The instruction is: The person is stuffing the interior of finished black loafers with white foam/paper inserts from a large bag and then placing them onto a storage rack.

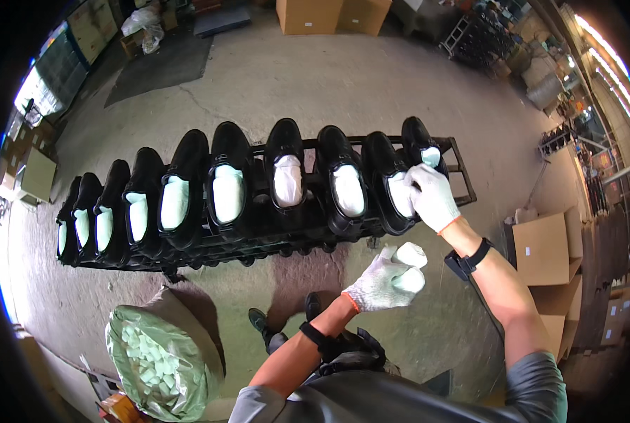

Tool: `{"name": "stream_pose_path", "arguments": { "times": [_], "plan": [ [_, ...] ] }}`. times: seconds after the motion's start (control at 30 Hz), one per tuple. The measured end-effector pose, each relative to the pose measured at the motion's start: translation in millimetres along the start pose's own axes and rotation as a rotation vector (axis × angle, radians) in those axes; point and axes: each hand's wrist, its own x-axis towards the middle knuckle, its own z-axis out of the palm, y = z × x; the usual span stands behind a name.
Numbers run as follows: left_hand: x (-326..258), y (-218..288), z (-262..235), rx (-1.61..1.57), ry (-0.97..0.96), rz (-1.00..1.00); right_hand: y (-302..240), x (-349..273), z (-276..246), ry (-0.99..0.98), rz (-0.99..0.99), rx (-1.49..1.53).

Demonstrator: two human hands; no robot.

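A black rack (463, 166) carries a row of several black shoes, each with white stuffing inside. My right hand (433, 196), in a white knit glove, presses on the stuffing of the second shoe from the right (385, 180). My left hand (382, 280), also gloved, holds two white paper wads (408, 268) in front of me, below the rack. The rightmost shoe (420, 144) sits just above my right hand.
A green sack (161, 359) full of white paper wads stands on the floor at lower left. Cardboard boxes (544, 247) stack at the right, with more boxes (308, 15) at the far top. Concrete floor (315, 84) lies beyond the rack.
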Motion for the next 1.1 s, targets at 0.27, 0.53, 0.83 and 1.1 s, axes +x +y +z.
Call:
{"name": "stream_pose_path", "arguments": {
  "times": [0.27, 0.53, 0.83, 1.1],
  "plan": [
    [-4, 68, -32, -0.374, 0.099, -0.189, 35, 5, -2, 0.11, -0.082, -0.063],
    [25, 111, -41, -0.993, 0.149, -0.334, -26, -90, -91, -0.207, 0.12, 0.988],
    [92, 114, 10, -1.348, -0.038, -0.354, 23, -143, -118, -0.046, 0.276, 1.6],
    [147, 160, 8, -0.812, -0.011, -0.406, 64, -66, -152, 0.495, 0.368, 1.323]
  ]
}}
